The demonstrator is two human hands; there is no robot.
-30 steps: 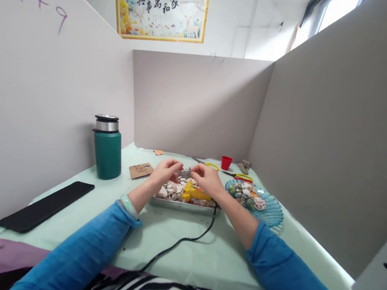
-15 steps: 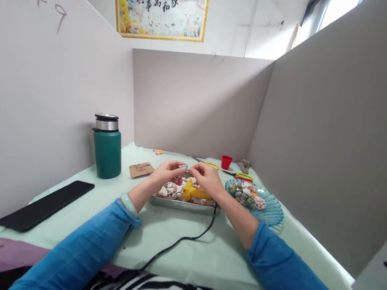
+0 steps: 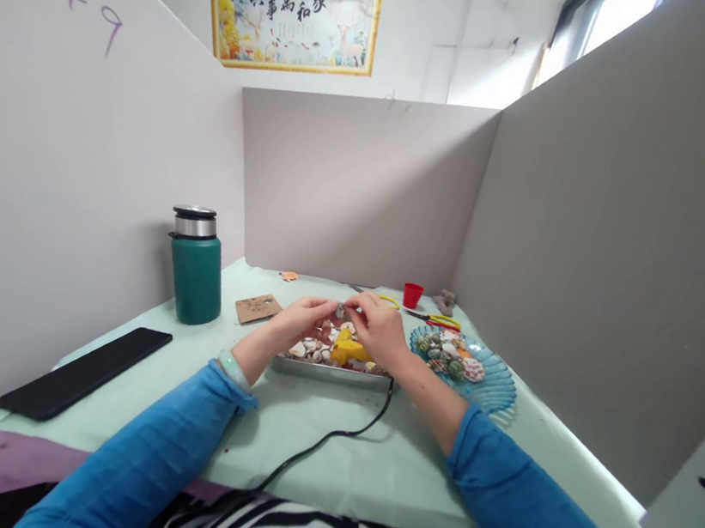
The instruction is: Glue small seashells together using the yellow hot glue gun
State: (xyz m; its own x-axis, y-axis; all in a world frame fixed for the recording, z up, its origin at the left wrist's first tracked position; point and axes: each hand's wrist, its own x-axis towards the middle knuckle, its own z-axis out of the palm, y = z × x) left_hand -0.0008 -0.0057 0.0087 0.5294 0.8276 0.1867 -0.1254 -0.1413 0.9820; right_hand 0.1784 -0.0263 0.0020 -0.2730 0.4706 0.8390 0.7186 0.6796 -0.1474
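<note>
My left hand (image 3: 306,320) is closed in a pinch on a small greyish-white shell (image 3: 339,311), held just above a metal tray (image 3: 331,373). Against the shell's right side, the pinched fingertips of my right hand (image 3: 379,328) touch it; whether they hold a second piece is hidden. White and brown shells (image 3: 313,350) fill the tray below. A yellow glue gun (image 3: 349,348) lies across them, partly behind my right hand, and its black cord (image 3: 330,437) runs down to the table's front edge.
Right of the tray, a blue glass plate (image 3: 495,388) bears several shells. Behind it are yellow-handled scissors (image 3: 442,320), a red cup (image 3: 412,295) and a grey-brown object (image 3: 444,302). At left are a brown card (image 3: 257,309), a green bottle (image 3: 195,278) and a black slab (image 3: 84,372). Partitions enclose the table.
The small shell has been turned between my fingers. My right hand has shifted slightly left, its fingers now closer over the shell, and my left fingers have straightened somewhat.
</note>
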